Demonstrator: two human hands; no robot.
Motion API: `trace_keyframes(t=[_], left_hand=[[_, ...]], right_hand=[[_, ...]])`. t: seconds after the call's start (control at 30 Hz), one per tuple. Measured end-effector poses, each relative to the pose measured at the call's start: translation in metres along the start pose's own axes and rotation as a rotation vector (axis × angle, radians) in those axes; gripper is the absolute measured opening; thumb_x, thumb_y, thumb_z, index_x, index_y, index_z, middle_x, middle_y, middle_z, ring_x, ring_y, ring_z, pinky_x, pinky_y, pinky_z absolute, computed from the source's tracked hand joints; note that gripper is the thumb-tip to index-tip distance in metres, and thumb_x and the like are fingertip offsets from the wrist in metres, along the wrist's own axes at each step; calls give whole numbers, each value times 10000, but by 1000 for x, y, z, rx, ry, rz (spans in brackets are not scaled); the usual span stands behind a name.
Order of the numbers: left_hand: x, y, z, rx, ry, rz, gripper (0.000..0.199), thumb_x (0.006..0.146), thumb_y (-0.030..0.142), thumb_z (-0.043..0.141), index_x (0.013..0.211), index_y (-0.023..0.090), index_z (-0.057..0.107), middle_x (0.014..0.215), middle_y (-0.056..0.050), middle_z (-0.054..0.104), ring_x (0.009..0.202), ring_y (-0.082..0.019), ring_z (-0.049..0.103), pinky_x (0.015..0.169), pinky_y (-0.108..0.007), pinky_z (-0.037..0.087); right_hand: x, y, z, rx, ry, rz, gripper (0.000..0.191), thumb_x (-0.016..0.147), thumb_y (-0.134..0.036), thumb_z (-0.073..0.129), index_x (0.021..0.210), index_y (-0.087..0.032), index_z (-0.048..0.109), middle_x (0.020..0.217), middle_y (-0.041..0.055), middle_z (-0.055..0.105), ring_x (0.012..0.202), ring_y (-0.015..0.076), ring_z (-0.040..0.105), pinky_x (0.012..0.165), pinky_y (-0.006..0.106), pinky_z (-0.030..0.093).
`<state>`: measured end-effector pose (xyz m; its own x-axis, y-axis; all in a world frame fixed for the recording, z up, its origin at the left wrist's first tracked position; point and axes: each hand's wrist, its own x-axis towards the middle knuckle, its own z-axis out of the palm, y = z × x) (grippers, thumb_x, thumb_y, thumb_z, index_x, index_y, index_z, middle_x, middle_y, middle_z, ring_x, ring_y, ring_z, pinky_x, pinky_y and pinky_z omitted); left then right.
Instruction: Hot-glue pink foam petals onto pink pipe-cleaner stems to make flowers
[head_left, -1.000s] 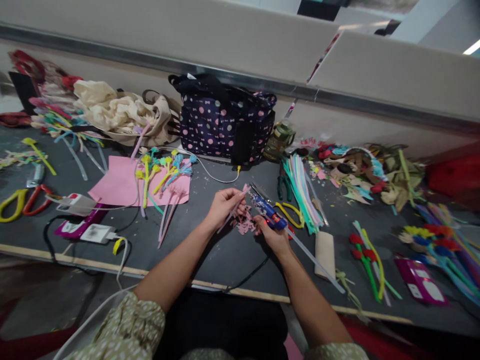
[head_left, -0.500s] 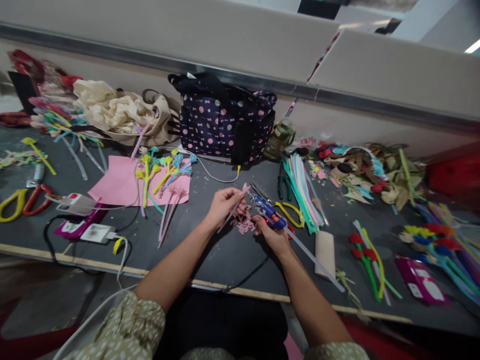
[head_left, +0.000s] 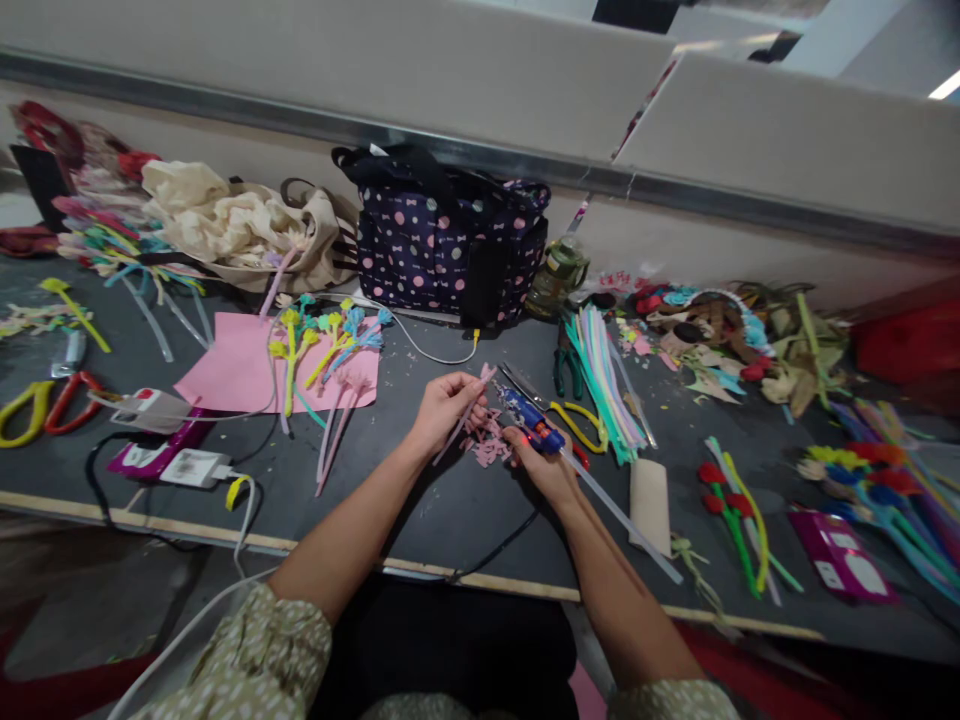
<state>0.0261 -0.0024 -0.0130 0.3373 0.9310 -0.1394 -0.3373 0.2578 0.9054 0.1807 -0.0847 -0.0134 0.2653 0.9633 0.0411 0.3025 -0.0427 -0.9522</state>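
My left hand (head_left: 448, 408) is closed in a pinch around a thin pink pipe-cleaner stem (head_left: 459, 432), whose top pokes out above the fingers. Wrapped around a blue hot glue gun (head_left: 531, 421) is my right hand (head_left: 541, 466); a long clear glue stick (head_left: 626, 520) sticks out of its back end. The gun's nozzle points up and left, close to the stem's top. Beneath and between the hands lies a heap of small pink cut pieces (head_left: 487, 441). Yellow-handled scissors (head_left: 583, 424) rest just right of the gun.
Pink stems (head_left: 339, 430) and yellow and blue ones lie on a pink sheet (head_left: 225, 365) to the left. A bundle of pipe cleaners (head_left: 604, 375) and a beige roll (head_left: 649, 508) are at the right. Behind stands a dark patterned bag (head_left: 420, 240); a power strip (head_left: 161, 452) lies left.
Both hands hold nearly the same pose. The glue gun and its glue stick have shifted very slightly to the left, and the whole view has moved a little.
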Motion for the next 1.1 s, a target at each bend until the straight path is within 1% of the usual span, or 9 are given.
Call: trace_keyframes(t=[0.07, 0.17, 0.23, 0.4, 0.5, 0.6, 0.7, 0.93, 1.1], left_hand=[[1, 0, -1, 0, 12, 13, 389, 673, 476, 759, 771, 137, 596, 623, -7, 630, 437, -87, 563, 444, -200, 466], [1, 1, -2, -28, 27, 38, 370, 673, 457, 760, 774, 139, 600, 640, -1, 627, 457, -82, 567, 462, -198, 475], [1, 2, -2, -55, 40, 50, 357, 680, 444, 754, 783, 136, 606, 647, 2, 623, 466, -78, 564, 472, -198, 482], [3, 3, -4, -99, 105, 48, 307, 693, 397, 745, 798, 133, 627, 645, 10, 617, 471, -64, 553, 473, -181, 477], [3, 3, -5, -124, 131, 30, 296, 688, 382, 750, 805, 135, 636, 639, 12, 616, 466, -60, 543, 449, -168, 456], [4, 3, -5, -126, 145, 29, 297, 678, 380, 756, 796, 136, 635, 635, 13, 616, 461, -59, 538, 439, -165, 447], [4, 2, -4, -129, 157, 27, 306, 671, 386, 759, 795, 139, 631, 630, 17, 614, 457, -58, 533, 449, -169, 454], [5, 1, -4, -150, 174, 26, 301, 670, 374, 756, 802, 136, 627, 618, 23, 606, 436, -52, 517, 437, -167, 439], [6, -4, -2, -135, 153, 33, 298, 685, 379, 745, 800, 131, 627, 620, 21, 603, 431, -53, 511, 427, -171, 439]], right_hand=[[3, 5, -2, -51, 43, -32, 319, 727, -509, 681, 805, -200, 656, 541, -20, 590, 448, 135, 542, 462, 251, 459], [9, 16, -5, -132, 149, -116, 271, 752, -473, 665, 793, -207, 632, 651, 3, 630, 589, 161, 586, 575, 271, 482], [13, 25, -6, -159, 171, -129, 261, 759, -456, 647, 823, -205, 621, 699, 7, 638, 624, 169, 591, 600, 278, 477], [19, 35, -7, -274, 78, -73, 218, 761, -411, 611, 854, -213, 614, 720, 9, 644, 603, 182, 587, 568, 279, 447], [17, 30, -6, -326, -7, -54, 198, 759, -358, 605, 910, -229, 600, 803, 22, 678, 656, 202, 619, 606, 295, 461], [14, 25, -4, -364, -59, -82, 194, 766, -334, 593, 929, -231, 578, 840, 36, 693, 734, 223, 644, 672, 315, 472], [12, 22, -3, -403, -69, -95, 179, 777, -339, 577, 920, -232, 562, 842, 41, 694, 778, 233, 653, 701, 317, 470], [13, 21, 2, -481, -29, -37, 196, 809, -355, 531, 953, -225, 556, 841, 41, 677, 780, 219, 644, 682, 289, 455], [18, 22, 11, -643, -4, -36, 233, 821, -389, 545, 982, -220, 540, 829, 47, 667, 751, 220, 624, 617, 267, 392]])
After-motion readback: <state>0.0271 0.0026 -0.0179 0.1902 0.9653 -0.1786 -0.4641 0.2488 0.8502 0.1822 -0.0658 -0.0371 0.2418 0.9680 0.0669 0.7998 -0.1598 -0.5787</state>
